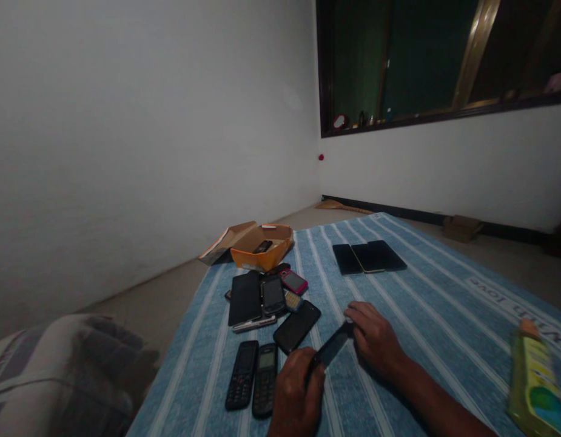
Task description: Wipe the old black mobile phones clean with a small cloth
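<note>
A dark flat phone (pixel 333 346) is tilted on its edge between my two hands, low over the striped cloth. My left hand (pixel 297 388) grips its near end, with fingers and thumb on either side. At the far end, the fingers of my right hand (pixel 375 337) close on its corner. Just beyond lies a black smartphone (pixel 297 326). Left of my left hand, two keypad phones, a black one (pixel 242 375) and a grey-screened one (pixel 265 379), lie side by side. Behind them is a loose pile with a black tablet-like slab (pixel 244 297), a slider-style phone (pixel 273 295) and a pink phone (pixel 293 281).
An open orange cardboard box (pixel 255 260) holds a small dark phone at the back left. Several black flat devices (pixel 370 257) lie in a row further right. A yellow-green bottle (pixel 535 385) stands at the right edge of the blue striped cloth (pixel 426 321). Bundled fabric (pixel 71 376) is at left.
</note>
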The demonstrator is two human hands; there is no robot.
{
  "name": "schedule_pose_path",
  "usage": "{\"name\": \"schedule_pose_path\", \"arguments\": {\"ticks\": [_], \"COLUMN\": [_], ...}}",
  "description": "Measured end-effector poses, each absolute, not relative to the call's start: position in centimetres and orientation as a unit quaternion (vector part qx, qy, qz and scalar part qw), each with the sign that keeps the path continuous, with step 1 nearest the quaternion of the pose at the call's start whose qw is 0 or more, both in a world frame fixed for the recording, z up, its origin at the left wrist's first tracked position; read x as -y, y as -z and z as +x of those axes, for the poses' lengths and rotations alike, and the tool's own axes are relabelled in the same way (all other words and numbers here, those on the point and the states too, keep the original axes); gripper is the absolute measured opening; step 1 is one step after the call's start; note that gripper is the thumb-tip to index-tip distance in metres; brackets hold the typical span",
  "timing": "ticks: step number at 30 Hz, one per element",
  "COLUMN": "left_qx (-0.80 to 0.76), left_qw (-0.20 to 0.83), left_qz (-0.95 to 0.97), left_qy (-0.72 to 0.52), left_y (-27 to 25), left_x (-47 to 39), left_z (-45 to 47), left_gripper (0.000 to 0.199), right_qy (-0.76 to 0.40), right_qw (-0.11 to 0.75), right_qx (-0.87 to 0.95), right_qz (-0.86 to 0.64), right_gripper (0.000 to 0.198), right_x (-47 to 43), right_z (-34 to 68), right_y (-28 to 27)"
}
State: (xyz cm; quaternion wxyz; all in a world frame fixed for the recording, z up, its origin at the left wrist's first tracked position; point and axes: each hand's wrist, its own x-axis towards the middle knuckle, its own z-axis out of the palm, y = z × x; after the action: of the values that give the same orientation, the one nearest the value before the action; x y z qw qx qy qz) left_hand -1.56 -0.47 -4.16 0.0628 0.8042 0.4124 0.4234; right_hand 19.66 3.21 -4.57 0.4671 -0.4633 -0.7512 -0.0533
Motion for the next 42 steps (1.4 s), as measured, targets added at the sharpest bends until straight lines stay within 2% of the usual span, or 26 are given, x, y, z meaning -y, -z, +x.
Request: {"name": "schedule_pose_path", "arguments": {"ticks": [7, 13, 19, 24, 27, 34, 38, 42], "left_qx": [-0.404, -0.362, -0.329, -0.337, -0.345, -0.429, -0.490, -0.480], "left_qw": [0.035, 0.013, -0.038, -0.009, -0.005, 0.022, 0.078, 0.090], "left_qz": [0.801, 0.834, 0.840, 0.844, 0.845, 0.820, 0.790, 0.803], "left_qy": [-0.440, -0.417, -0.430, -0.417, -0.408, -0.377, -0.360, -0.342], "left_y": [3.7, 3.9, 3.9, 3.8, 4.6, 7.0, 7.2, 6.9], "left_x": [0.6, 0.5, 0.3, 0.4, 0.3, -0.1, -0.2, -0.1], "left_z": [-1.6, -1.8, -1.6, -1.4, -1.7, -2.7, -2.6, -2.6], "left_gripper": [0.017, 0.023, 0.028, 0.030, 0.035, 0.047, 0.051, 0.054], "right_qy": [0.011, -0.023, -0.090, -0.094, -0.084, -0.070, -0.075, -0.080], "right_qw": [0.479, 0.506, 0.370, 0.240, 0.201, 0.192, 0.205, 0.240], "right_qx": [0.728, 0.754, 0.860, 0.863, 0.845, 0.807, 0.812, 0.830], "right_qz": [-0.491, -0.419, -0.339, -0.434, -0.489, -0.554, -0.542, -0.497], "right_gripper": [0.040, 0.042, 0.032, 0.026, 0.026, 0.028, 0.027, 0.023], "right_x": [-3.9, -2.1, 0.7, 0.2, -0.7, -1.6, -1.1, -0.3], "right_z": [20.4, 19.4, 17.1, 17.4, 18.0, 18.5, 17.7, 16.3], "right_y": [5.2, 1.8, -0.6, 0.7, 1.9, 2.9, 2.6, 3.0]}}
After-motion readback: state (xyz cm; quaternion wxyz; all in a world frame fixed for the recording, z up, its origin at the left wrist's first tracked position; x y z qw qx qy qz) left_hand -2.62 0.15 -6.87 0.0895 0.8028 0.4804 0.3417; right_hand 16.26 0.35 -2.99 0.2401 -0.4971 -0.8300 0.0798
